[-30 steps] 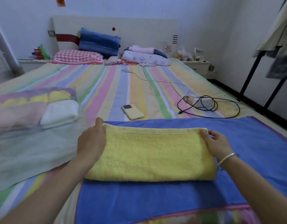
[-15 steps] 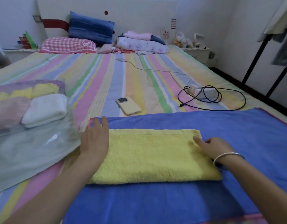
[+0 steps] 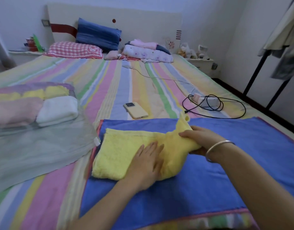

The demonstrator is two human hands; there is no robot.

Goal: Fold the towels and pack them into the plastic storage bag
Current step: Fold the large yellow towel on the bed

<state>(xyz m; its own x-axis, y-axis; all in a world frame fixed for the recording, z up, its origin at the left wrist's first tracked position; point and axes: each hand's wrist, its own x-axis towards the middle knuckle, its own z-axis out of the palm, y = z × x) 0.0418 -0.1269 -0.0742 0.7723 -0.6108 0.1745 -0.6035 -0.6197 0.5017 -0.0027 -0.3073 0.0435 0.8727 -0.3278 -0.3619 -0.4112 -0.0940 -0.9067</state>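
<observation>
The yellow towel (image 3: 119,151) lies on the blue towel (image 3: 242,146), near on the bed (image 3: 109,83). The left hand (image 3: 147,165) rests flat on its middle, fingers straight, gripping nothing. The right hand (image 3: 202,141) grips the yellow towel's right end, raised off the blue towel. To the left lies the bag (image 3: 35,150), with a white towel (image 3: 57,110) and others in its far end

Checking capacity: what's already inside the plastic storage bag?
The plastic storage bag holds a white towel, yellow towels behind it, a pink towel beside it. Anything beneath them is covered.
</observation>
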